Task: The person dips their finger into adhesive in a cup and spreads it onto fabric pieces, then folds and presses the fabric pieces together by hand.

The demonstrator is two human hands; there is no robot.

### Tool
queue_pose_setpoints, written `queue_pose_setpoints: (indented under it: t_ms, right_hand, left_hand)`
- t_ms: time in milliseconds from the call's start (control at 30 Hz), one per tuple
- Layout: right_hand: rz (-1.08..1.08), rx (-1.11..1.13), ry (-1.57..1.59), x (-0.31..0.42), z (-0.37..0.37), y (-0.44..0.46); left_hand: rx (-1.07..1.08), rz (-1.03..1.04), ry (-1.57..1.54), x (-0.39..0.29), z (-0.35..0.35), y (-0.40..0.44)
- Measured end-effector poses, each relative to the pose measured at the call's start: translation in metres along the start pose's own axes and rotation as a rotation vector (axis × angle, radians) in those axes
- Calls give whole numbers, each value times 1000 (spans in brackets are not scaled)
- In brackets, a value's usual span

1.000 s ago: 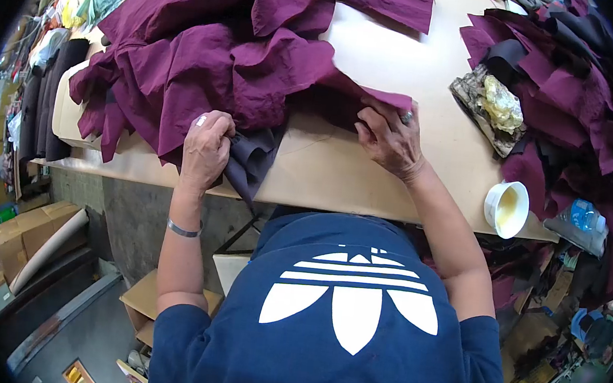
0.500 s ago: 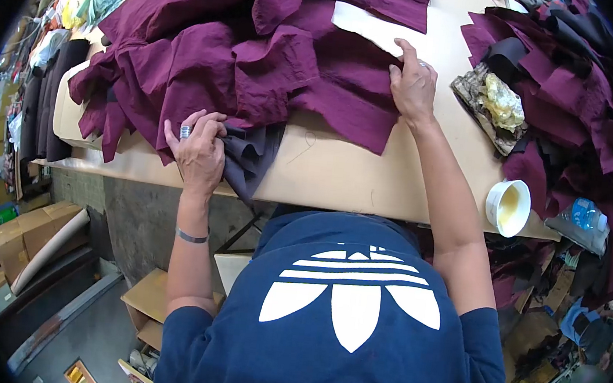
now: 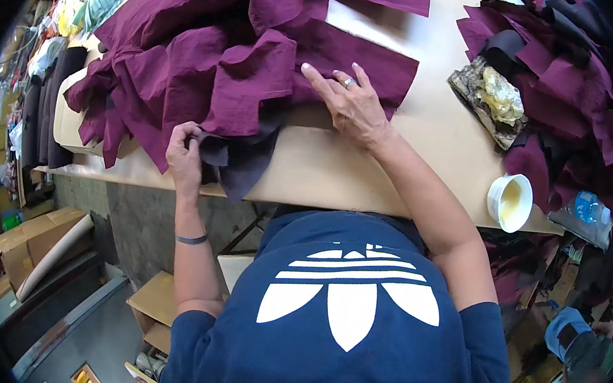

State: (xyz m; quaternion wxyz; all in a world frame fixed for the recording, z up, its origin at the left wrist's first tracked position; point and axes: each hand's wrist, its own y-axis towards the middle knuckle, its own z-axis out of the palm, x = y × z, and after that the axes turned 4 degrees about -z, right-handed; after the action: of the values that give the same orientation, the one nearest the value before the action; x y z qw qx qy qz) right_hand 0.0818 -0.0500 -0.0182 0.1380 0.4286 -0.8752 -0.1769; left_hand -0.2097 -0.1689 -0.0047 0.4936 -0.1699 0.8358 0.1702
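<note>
A large heap of maroon fabric (image 3: pixel 208 64) lies across the table in loose folds. From under its near edge a dark grey fabric piece (image 3: pixel 246 163) hangs toward the table's front. My left hand (image 3: pixel 186 154) pinches the left edge of that grey piece between thumb and fingers, close to the maroon folds. My right hand (image 3: pixel 359 108) rests with fingers spread on a flat maroon panel (image 3: pixel 377 65) at the heap's right side. Its fingertips touch the cloth, and no cloth shows gripped in it.
On the table (image 3: pixel 425 181), to the right, sit a crumpled yellowish lump on a patterned pad (image 3: pixel 499 103) and a white bowl (image 3: pixel 509 202) with yellowish contents. Maroon scraps (image 3: pixel 575 84) pile up beyond. A plastic bottle (image 3: pixel 591 208) lies at the right edge; cardboard boxes (image 3: pixel 40 240) stand below left.
My right hand has moved left and nearer across the maroon panel, which now lies flatter. My left hand has drawn its fingers together on the grey fabric's edge.
</note>
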Motion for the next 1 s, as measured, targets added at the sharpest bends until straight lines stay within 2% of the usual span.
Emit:
queue_pose_setpoints:
  t_ms: [33,67,167,300,333,433,467,567,667,767,833,867,967,1000]
  right_hand:
    - [4,-22,19,-4,-1,2]
    - [6,-44,39,-6,-3,2]
    - [168,60,249,-12,-27,-3]
    - [347,-81,391,-50,-19,-14]
    - [418,-18,436,-59,-20,-15]
    - [347,-162,136,-68,-14,-14]
    - [420,-36,206,-68,-14,-13]
    - [486,160,113,-57,-23,-7]
    - [417,-78,-97,-48,-20,-9]
    - [46,-233,106,-15,-29,-8]
    - [-40,-26,134,17,-24,-12]
    - [-93,-79,41,21,-11,-11]
    - [8,-52,18,8,1,4]
    - [14,-78,82,3,-3,13]
  left_hand:
    - [-16,-75,-148,3,-2,2]
    - [0,-65,-189,6,-5,2]
    - [-34,-39,-209,7,-11,1]
    - [11,-62,-247,14,-24,2]
    - [16,-68,-251,17,-26,2]
    - [66,-58,-159,15,-33,4]
    - [89,-49,-109,11,-35,4]
    - [111,33,83,-7,-38,3]
    - [110,41,61,-4,-42,4]
    - [93,-9,-6,10,-41,6]
    - [59,-198,-372,24,-40,10]
    - [45,-296,-553,25,-38,12]
    - [55,28,-511,13,-39,4]
    - [25,-130,-726,30,-61,15]
